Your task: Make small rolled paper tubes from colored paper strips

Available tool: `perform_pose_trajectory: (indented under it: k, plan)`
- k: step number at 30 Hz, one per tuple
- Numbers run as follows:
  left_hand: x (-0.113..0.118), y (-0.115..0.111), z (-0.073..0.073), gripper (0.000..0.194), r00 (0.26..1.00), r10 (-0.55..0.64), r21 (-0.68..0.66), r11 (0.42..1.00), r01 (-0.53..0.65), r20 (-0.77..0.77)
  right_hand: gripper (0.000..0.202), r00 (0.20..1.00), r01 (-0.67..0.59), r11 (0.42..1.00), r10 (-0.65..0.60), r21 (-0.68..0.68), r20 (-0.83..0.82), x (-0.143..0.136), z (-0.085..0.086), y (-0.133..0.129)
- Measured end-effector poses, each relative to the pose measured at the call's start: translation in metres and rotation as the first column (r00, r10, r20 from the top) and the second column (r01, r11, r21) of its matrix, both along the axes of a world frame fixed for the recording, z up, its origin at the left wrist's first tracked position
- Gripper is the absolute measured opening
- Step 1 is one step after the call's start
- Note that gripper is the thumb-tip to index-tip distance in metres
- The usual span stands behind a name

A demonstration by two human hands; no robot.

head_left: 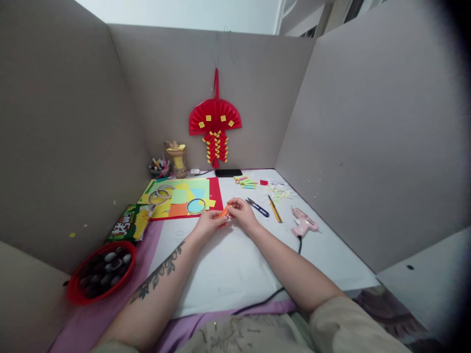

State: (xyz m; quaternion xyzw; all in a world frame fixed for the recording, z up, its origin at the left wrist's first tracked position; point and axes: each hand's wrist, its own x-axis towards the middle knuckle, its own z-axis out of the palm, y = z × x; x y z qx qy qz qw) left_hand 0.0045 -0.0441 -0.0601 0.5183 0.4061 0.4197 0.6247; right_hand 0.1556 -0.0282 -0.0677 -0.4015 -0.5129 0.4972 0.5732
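A small orange paper piece (223,212) is held between my two hands, above the white sheet that covers the table. My left hand (210,220) grips its lower left part with fingers pressed together. At its upper right end, my right hand (241,212) pinches it between thumb and fingers. Just right of my right hand lie small dark blue snips (260,208), and beyond them a yellow craft knife (274,209). Coloured paper sheets (178,211) with metal rings (196,206) on them lie to the left of my hands.
A pink glue gun (304,222) with a black cord is at right. Small paper rolls (246,182), paper scraps (281,191) and a black phone (228,173) lie at the back. A red bowl (129,267) and green packet (134,223) stand left. A red fan decoration (215,115) hangs behind.
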Motion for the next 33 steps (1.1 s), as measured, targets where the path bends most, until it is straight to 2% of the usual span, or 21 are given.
perform_pose_trajectory:
  k: [4,8,12,15,18,21,23,26,29,31,33]
  plan:
    - [0.001,-0.002,0.001,0.033,0.999,0.01,0.031,0.999,-0.009,-0.034,0.03,1.0,0.007,1.0,-0.007,-0.026,-0.006,0.002,0.002,-0.001]
    - [0.0,-0.003,0.005,0.035,1.0,-0.02,-0.006,1.0,0.02,-0.021,0.031,0.998,-0.004,0.998,0.001,-0.063,-0.058,0.002,0.006,-0.002]
    - [-0.004,0.0,0.002,0.037,0.999,-0.03,-0.061,0.998,0.032,0.031,0.027,0.997,0.0,0.999,-0.004,-0.049,-0.076,0.002,0.011,-0.003]
    - [-0.009,0.007,-0.002,0.038,0.997,0.034,-0.065,0.997,-0.03,0.065,0.022,0.998,-0.002,0.999,-0.001,-0.052,-0.061,0.002,0.012,-0.005]
    - [-0.011,0.014,-0.005,0.041,0.98,0.169,-0.051,0.985,-0.164,0.109,0.02,0.998,-0.019,0.996,0.013,-0.09,-0.065,0.0,0.013,-0.007]
    - [-0.009,0.017,-0.003,0.048,0.932,0.297,-0.067,0.955,-0.289,0.21,0.024,0.993,-0.054,0.988,0.038,-0.148,-0.115,-0.007,0.013,-0.011]
    - [-0.006,0.016,-0.001,0.044,0.902,0.325,-0.089,0.946,-0.313,0.283,0.027,0.988,-0.074,0.982,0.049,-0.175,-0.145,-0.014,0.012,-0.014]
    - [-0.001,0.013,0.002,0.033,0.892,0.311,-0.12,0.95,-0.287,0.328,0.032,0.989,-0.089,0.976,0.063,-0.197,-0.134,-0.022,0.009,-0.018]
    - [-0.002,0.011,0.005,0.034,0.9,0.296,-0.136,0.955,-0.265,0.32,0.031,0.989,-0.132,0.98,0.141,-0.15,0.049,-0.021,0.009,-0.019]
    - [-0.006,0.01,0.007,0.035,0.923,0.282,-0.115,0.959,-0.26,0.262,0.031,0.946,-0.149,0.989,0.142,0.003,0.291,-0.013,0.013,-0.019]
    - [-0.01,0.01,0.007,0.035,0.958,0.241,-0.07,0.97,-0.233,0.157,0.045,0.85,-0.197,0.954,0.053,0.224,0.524,-0.004,0.017,-0.02]
